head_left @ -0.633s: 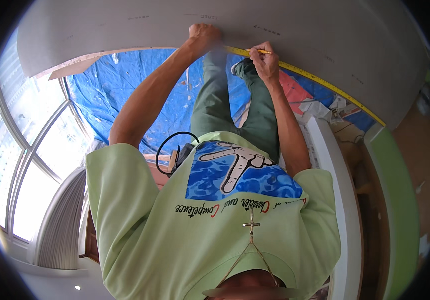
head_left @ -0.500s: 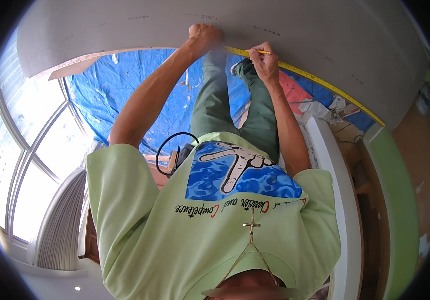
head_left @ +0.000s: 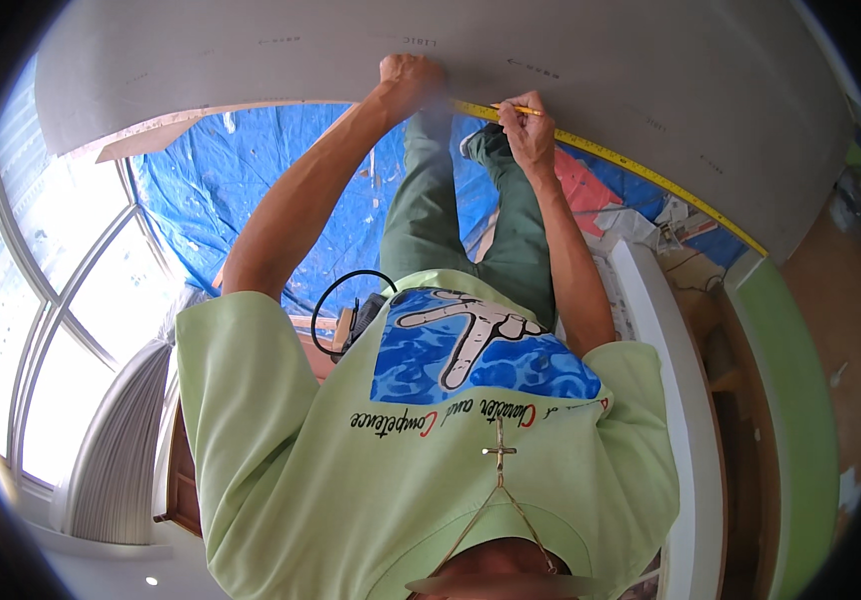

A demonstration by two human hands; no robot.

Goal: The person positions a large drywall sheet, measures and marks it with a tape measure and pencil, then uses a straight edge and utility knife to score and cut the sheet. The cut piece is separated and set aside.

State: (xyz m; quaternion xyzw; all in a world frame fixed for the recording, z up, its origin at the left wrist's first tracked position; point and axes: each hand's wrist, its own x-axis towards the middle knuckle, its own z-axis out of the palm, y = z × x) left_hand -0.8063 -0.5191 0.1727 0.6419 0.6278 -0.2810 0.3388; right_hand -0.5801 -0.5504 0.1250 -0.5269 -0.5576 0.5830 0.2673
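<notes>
Head view: you have 1 yellow tape measure (head_left: 641, 172) along the near edge of the grey board (head_left: 591, 50). At that edge, your right hand's (head_left: 529, 128) fingers clamp a pencil (head_left: 529, 110); your left hand's (head_left: 411, 78) grip you can't tell.

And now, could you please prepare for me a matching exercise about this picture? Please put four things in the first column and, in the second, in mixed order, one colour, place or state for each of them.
Things:
1. board
2. pencil
3. tarp
4. tape measure

Descriptions:
A. blue and wrinkled
B. pulled out along the board's near edge
C. grey, wide and flat
D. held in the right hand

Right pairs: 1-C, 2-D, 3-A, 4-B
</notes>
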